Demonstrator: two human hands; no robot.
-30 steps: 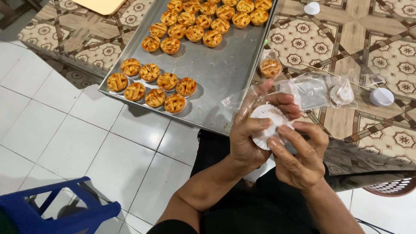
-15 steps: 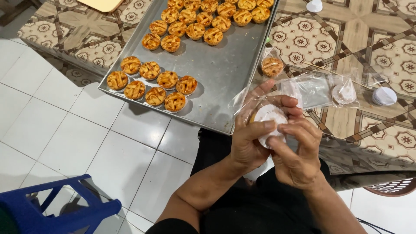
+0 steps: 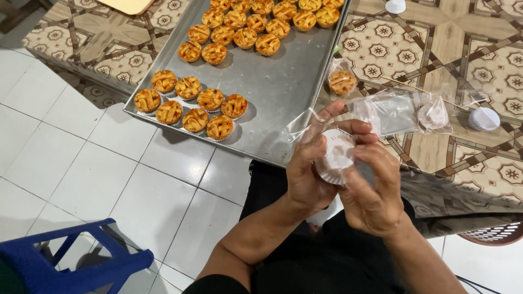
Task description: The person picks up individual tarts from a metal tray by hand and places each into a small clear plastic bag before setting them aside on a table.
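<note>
Lifted slightly since earlier frame: tart point(image 3: 336, 155) in white cup, pinched between left hand point(image 3: 309, 169) and right hand point(image 3: 376, 188), clear bag point(image 3: 305, 122) draped over left fingers. Bagged: one tart point(image 3: 342, 83) at tray point(image 3: 283, 103) right edge. Unbagged: many on tray.

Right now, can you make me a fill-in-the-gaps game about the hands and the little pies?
1. The hands, left and right, hold a white paper ____ inside a clear bag.
2. The small lattice pies sit on a ____ tray.
3. The stool on the floor is ____.
4. One bagged pie lies ____ the tray, on the table.

Missing words: cup; metal; blue; beside
</note>
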